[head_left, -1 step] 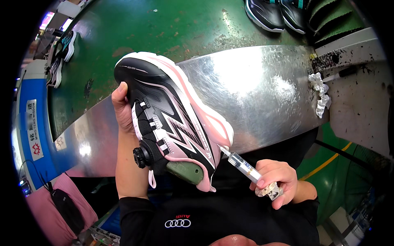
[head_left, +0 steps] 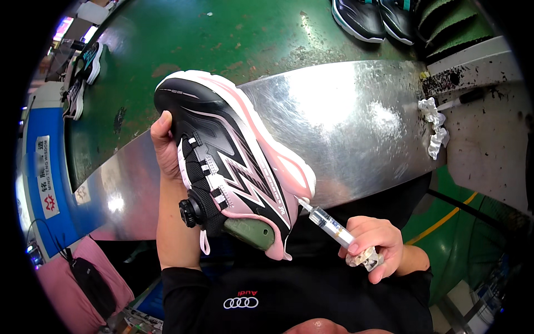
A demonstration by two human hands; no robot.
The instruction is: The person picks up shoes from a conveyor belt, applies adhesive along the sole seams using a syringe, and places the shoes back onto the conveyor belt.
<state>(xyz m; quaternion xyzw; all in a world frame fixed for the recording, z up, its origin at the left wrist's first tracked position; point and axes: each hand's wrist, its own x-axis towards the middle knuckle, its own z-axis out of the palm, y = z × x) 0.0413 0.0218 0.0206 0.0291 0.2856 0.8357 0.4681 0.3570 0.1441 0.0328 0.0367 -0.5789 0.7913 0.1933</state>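
Note:
My left hand (head_left: 164, 146) is closed around the front of a black, pink and white sneaker (head_left: 233, 133), its thumb on the near side of the toe and its other fingers hidden behind. A round black lacing dial (head_left: 191, 212) sticks out at the tongue. A dark green shoe last (head_left: 250, 232) shows in the ankle opening. In my right hand (head_left: 378, 242) is a clear syringe (head_left: 331, 227), slanting up to the left, with a crumpled whitish scrap (head_left: 365, 258) at its rear end. The nozzle meets the sole edge at the heel.
Beneath the shoe stretches a shiny metal sheet (head_left: 345, 145) over a green surface (head_left: 245, 33). Another pair of black shoes (head_left: 359, 19) stands at the far right, more shoes (head_left: 89, 62) at the left. Crumpled white paper (head_left: 434, 129) and a dark-handled brush-like tool (head_left: 461, 101) lie right.
The sneaker has shifted very slightly to the left. Both hands keep their hold, and the syringe stays at the heel.

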